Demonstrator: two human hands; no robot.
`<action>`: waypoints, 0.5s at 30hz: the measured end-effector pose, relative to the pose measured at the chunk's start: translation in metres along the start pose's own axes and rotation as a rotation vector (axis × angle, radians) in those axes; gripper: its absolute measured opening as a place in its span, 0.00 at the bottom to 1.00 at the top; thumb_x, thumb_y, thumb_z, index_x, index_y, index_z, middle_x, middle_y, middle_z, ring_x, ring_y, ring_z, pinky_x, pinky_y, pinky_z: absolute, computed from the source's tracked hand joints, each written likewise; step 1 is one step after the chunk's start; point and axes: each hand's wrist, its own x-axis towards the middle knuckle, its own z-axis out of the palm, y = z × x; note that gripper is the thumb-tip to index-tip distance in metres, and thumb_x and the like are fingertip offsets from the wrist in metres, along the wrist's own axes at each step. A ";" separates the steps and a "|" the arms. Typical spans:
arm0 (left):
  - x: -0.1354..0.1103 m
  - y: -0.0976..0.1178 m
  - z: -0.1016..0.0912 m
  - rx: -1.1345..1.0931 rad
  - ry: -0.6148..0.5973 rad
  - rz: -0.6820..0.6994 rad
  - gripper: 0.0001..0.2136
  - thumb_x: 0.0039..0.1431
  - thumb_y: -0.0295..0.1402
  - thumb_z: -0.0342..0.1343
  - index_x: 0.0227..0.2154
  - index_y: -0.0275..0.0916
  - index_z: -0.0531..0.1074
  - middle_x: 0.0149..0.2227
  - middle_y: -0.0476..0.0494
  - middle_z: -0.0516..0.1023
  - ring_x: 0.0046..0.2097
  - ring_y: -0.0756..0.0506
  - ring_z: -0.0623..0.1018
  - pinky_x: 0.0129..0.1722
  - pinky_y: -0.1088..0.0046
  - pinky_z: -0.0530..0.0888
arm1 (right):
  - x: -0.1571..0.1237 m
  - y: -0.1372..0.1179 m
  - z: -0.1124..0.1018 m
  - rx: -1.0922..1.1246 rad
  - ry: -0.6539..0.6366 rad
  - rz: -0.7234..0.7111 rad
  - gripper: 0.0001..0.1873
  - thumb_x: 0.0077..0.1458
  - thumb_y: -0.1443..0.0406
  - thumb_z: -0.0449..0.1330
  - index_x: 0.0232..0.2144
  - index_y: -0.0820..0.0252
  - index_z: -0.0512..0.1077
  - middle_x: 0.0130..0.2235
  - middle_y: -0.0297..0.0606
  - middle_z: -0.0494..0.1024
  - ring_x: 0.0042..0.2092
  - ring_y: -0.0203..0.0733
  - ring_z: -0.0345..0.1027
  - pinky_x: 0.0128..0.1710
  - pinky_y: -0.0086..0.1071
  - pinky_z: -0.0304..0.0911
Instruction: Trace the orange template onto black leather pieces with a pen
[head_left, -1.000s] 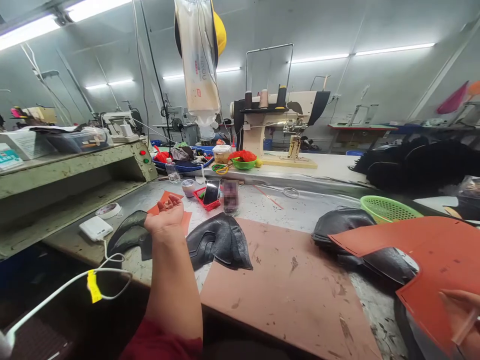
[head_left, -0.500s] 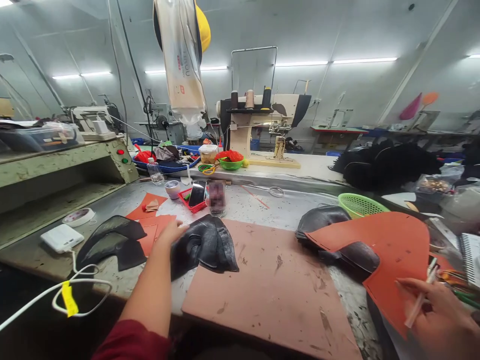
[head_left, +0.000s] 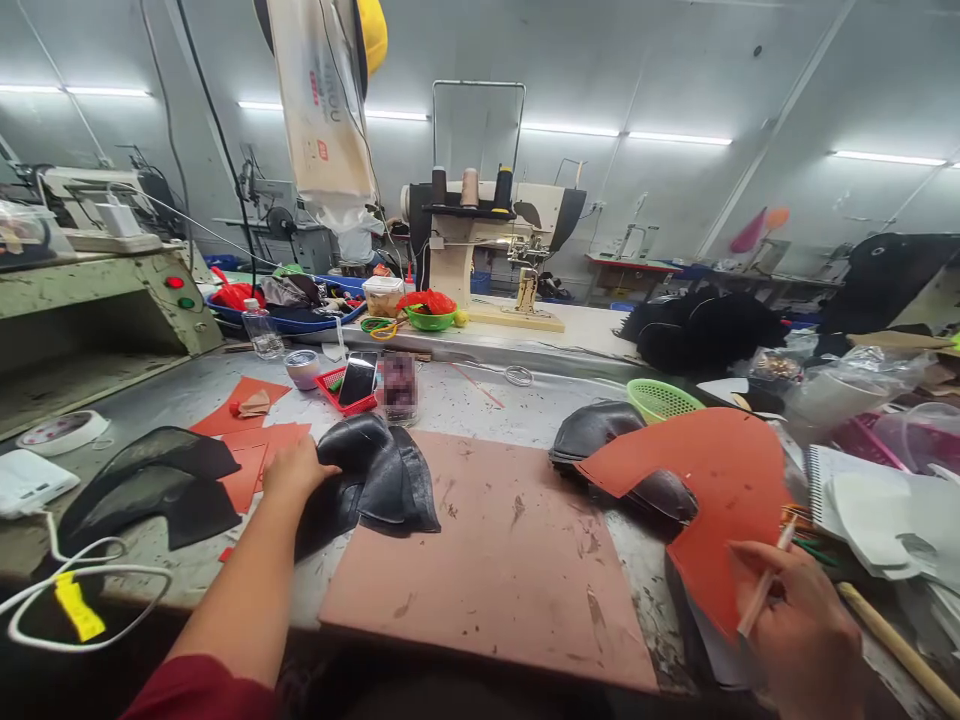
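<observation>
My left hand (head_left: 292,468) grips the left edge of a folded stack of black leather pieces (head_left: 401,485), its thumb on the leather. The stack partly overlaps a pinkish-brown board (head_left: 495,590). In my right hand (head_left: 802,620) is a slim white pen (head_left: 766,585), held slanting between the fingers. The same hand also pinches the edge of a curved orange template (head_left: 720,465). That template lies partly over another pile of black leather pieces (head_left: 600,432) at the board's right.
More black pieces (head_left: 150,485) and orange sheets (head_left: 244,405) lie at the left. A red basket with a phone (head_left: 360,378), a green basket (head_left: 660,400) and a sewing machine (head_left: 480,250) stand behind. A notebook (head_left: 832,500) and a wooden stick (head_left: 900,645) are at right.
The view has turned to the right. My left hand has shifted its hold on the black leather stack, whose upper part now stands more raised. My right hand keeps the pen and template.
</observation>
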 end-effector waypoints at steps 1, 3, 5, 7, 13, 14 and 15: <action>-0.007 0.004 -0.007 -0.043 -0.041 0.048 0.25 0.36 0.41 0.61 0.40 0.36 0.68 0.46 0.31 0.73 0.52 0.28 0.69 0.48 0.54 0.66 | 0.000 0.000 -0.002 0.004 0.001 0.006 0.08 0.58 0.64 0.52 0.29 0.61 0.67 0.27 0.37 0.70 0.29 0.40 0.67 0.27 0.31 0.59; -0.027 0.015 -0.025 -0.280 -0.196 0.207 0.24 0.37 0.45 0.60 0.39 0.39 0.69 0.42 0.39 0.76 0.49 0.33 0.72 0.46 0.60 0.69 | 0.001 0.000 -0.005 0.012 -0.004 0.012 0.08 0.58 0.64 0.53 0.29 0.61 0.67 0.27 0.37 0.70 0.29 0.40 0.67 0.27 0.31 0.59; -0.050 0.031 -0.043 -0.634 -0.389 0.380 0.25 0.38 0.48 0.60 0.39 0.41 0.69 0.39 0.44 0.77 0.46 0.36 0.74 0.44 0.64 0.71 | 0.002 -0.001 -0.007 0.011 -0.005 0.006 0.08 0.58 0.64 0.53 0.29 0.61 0.67 0.27 0.37 0.70 0.29 0.41 0.67 0.27 0.32 0.59; -0.075 0.053 -0.052 -0.940 -0.515 0.463 0.25 0.38 0.47 0.62 0.41 0.42 0.69 0.36 0.47 0.78 0.41 0.39 0.76 0.39 0.67 0.73 | 0.003 -0.004 -0.009 -0.003 0.007 0.007 0.08 0.58 0.64 0.53 0.29 0.61 0.67 0.28 0.38 0.70 0.30 0.41 0.68 0.28 0.32 0.60; -0.117 0.122 0.015 -1.088 -0.580 0.569 0.19 0.50 0.39 0.55 0.46 0.42 0.63 0.35 0.48 0.77 0.34 0.46 0.78 0.32 0.71 0.74 | 0.012 -0.021 -0.017 -0.041 0.037 0.029 0.07 0.58 0.64 0.54 0.30 0.60 0.68 0.36 0.43 0.73 0.37 0.45 0.71 0.31 0.33 0.64; -0.118 0.129 0.034 -0.926 -0.564 0.583 0.18 0.54 0.37 0.51 0.48 0.41 0.61 0.36 0.46 0.77 0.35 0.46 0.78 0.33 0.70 0.74 | 0.013 -0.024 -0.019 -0.017 0.032 0.022 0.06 0.58 0.64 0.54 0.30 0.60 0.69 0.37 0.43 0.73 0.37 0.46 0.71 0.33 0.34 0.64; -0.119 0.134 0.052 -0.766 -0.529 0.595 0.17 0.56 0.34 0.48 0.50 0.40 0.61 0.38 0.45 0.77 0.37 0.46 0.78 0.34 0.70 0.74 | 0.013 -0.026 -0.021 0.012 0.029 0.018 0.05 0.57 0.65 0.54 0.31 0.59 0.69 0.37 0.42 0.73 0.38 0.45 0.71 0.34 0.34 0.65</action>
